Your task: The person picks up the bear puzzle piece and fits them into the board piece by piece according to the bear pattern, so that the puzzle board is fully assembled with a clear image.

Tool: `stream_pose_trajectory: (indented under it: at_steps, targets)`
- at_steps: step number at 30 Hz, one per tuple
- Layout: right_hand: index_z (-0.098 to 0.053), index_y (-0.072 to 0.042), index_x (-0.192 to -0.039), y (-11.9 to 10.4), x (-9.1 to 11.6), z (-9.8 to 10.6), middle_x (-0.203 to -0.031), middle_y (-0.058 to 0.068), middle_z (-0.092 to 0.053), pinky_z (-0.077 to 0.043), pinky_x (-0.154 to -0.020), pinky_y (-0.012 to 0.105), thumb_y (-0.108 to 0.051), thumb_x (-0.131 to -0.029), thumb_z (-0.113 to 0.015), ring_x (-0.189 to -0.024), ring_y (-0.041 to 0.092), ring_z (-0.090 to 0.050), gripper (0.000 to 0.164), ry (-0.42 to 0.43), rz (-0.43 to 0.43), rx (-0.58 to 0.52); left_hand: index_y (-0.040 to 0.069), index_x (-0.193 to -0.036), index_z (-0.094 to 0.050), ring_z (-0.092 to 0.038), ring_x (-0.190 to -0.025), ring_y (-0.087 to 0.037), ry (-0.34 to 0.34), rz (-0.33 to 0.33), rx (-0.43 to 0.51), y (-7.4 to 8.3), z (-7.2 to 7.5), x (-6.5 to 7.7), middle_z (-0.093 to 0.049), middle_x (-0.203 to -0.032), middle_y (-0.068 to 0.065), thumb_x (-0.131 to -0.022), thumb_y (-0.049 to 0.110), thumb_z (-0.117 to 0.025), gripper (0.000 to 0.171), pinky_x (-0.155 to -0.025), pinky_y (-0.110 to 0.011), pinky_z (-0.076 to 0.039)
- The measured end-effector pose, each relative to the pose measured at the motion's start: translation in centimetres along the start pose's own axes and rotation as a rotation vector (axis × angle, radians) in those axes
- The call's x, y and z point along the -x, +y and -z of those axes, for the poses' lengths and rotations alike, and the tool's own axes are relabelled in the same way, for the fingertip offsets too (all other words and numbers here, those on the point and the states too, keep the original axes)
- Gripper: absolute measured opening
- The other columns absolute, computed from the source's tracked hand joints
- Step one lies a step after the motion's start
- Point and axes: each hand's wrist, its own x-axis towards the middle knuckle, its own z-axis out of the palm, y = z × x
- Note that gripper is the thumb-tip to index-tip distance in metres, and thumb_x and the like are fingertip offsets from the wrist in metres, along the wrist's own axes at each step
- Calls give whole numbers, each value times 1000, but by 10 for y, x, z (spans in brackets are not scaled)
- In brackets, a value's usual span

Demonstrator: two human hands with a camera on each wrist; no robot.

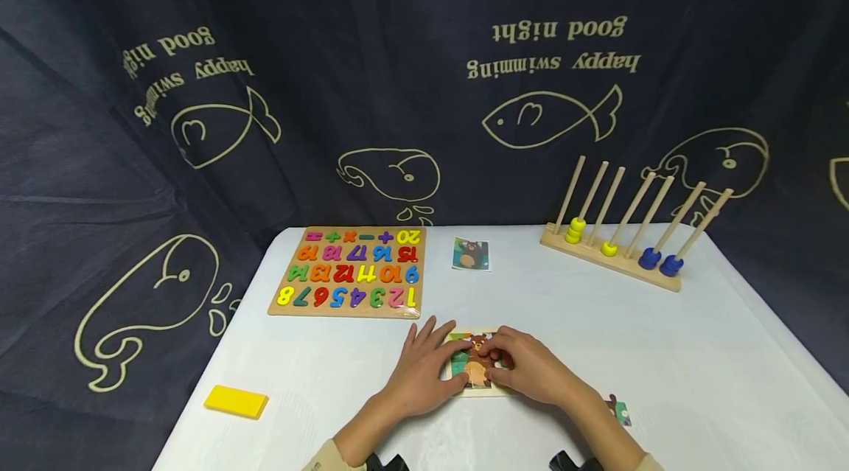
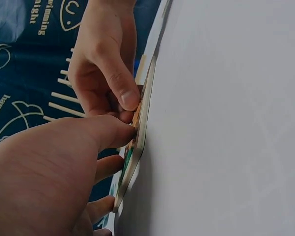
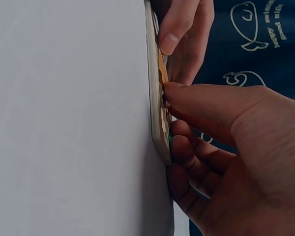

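A bear jigsaw puzzle in a thin wooden tray lies flat on the table between both hands. My left hand rests along its left side, fingers spread, with thumb and forefinger touching the picture. My right hand has curled fingers over the puzzle's right half and pinches a puzzle piece there, mostly hidden beneath the fingers. In the left wrist view, the thumbs of the left hand and right hand come close together over the tray edge. The right wrist view shows the right thumb at the puzzle's surface.
A number board lies at the back left, beside a small bear picture card. A wooden peg rack with beads stands at the back right. A yellow block is at the left; a loose puzzle piece lies beside the right forearm.
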Motion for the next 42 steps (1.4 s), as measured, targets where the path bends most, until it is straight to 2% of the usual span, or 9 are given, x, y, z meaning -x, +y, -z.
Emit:
stream_pose_trajectory:
  at_steps: [9, 19, 29, 36, 42]
  targets:
    - [-67, -19, -104, -1, -1, 0, -91, -10, -55, -44, -65, 24, -19, -81, -77, -76, 8, -52, 26, -6, -6, 26, 32, -132, -57, -23, -140, -37, -6, -3, -12, -1, 0, 0, -38, -150, -3, -87, 48, -61, 47, -109, -62, -13]
    - [-67, -18, -104, -1, -1, -1, -94, -12, -55, -44, -70, 28, -21, -81, -77, -79, 7, -51, 26, 5, 1, 46, 33, -132, -57, -22, -141, -36, -26, 15, -11, 0, 2, 0, -38, -150, -3, -87, 49, -61, 48, -111, -60, -11]
    - [-67, -19, -107, -4, 2, 3, -91, -10, -55, -43, -66, 25, -22, -85, -73, -76, 8, -51, 23, -38, 4, 55, 35, -134, -55, -23, -140, -35, -23, -12, -85, -2, 1, 2, -37, -150, -2, -94, 53, -51, 45, -110, -60, -14]
    - [-68, -19, -109, 3, 18, 16, -89, -17, -57, -46, -66, 26, -24, -90, -69, -76, 5, -53, 19, -2, -37, 49, 35, -134, -54, -25, -140, -36, 0, -31, -93, -1, 0, 3, -39, -149, -3, -93, 53, -52, 44, -110, -60, -17]
    - [-68, -18, -108, 14, 40, 37, -86, -18, -57, -48, -65, 25, -23, -89, -70, -75, 2, -52, 20, 1, -130, 38, 35, -135, -53, -22, -141, -35, -23, -30, -91, -1, 2, 3, -36, -151, -2, -92, 56, -51, 49, -110, -60, -15]
